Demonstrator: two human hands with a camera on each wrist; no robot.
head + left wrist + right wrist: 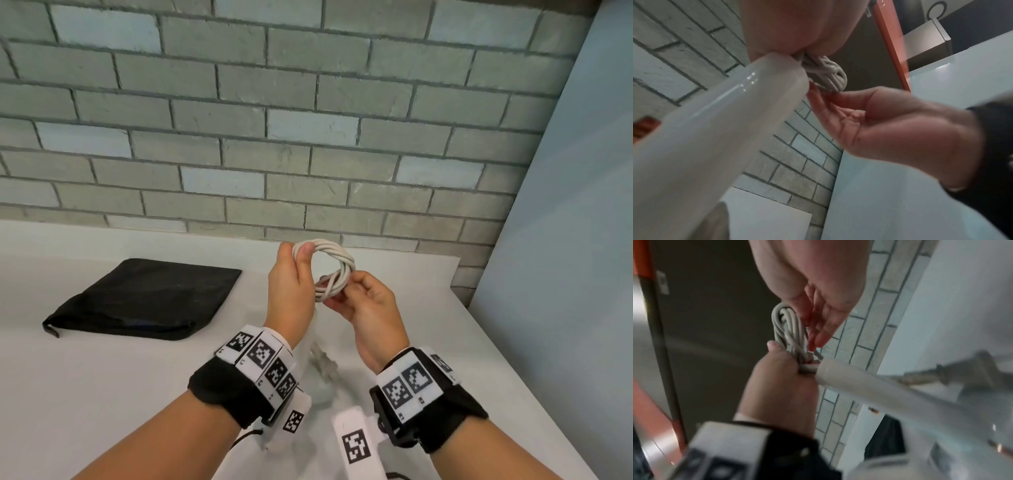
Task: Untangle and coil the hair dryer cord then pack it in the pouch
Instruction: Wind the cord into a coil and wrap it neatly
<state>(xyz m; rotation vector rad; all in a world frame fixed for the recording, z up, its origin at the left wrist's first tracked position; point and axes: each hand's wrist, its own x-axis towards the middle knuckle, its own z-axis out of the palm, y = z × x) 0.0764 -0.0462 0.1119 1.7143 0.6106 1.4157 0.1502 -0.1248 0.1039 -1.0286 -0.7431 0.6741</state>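
The white cord [337,265] is wound into a small round coil, held up above the table. My left hand [301,253] grips the coil's upper left, thumb over the strands. My right hand [337,291] pinches the coil's lower strands with thumb and fingertips. The white hair dryer [322,373] lies below and between my wrists, mostly hidden by them. In the left wrist view its handle [715,121] runs up to the cord [830,73]. In the right wrist view the handle [879,386] ends at my left hand [781,382], beside the coil [789,324]. The black pouch [144,298] lies flat at left.
The white table [102,394] ends at a grey brick wall [274,137] behind. A pale panel [565,240] stands along the table's right edge. Both wrists wear black bands with printed markers.
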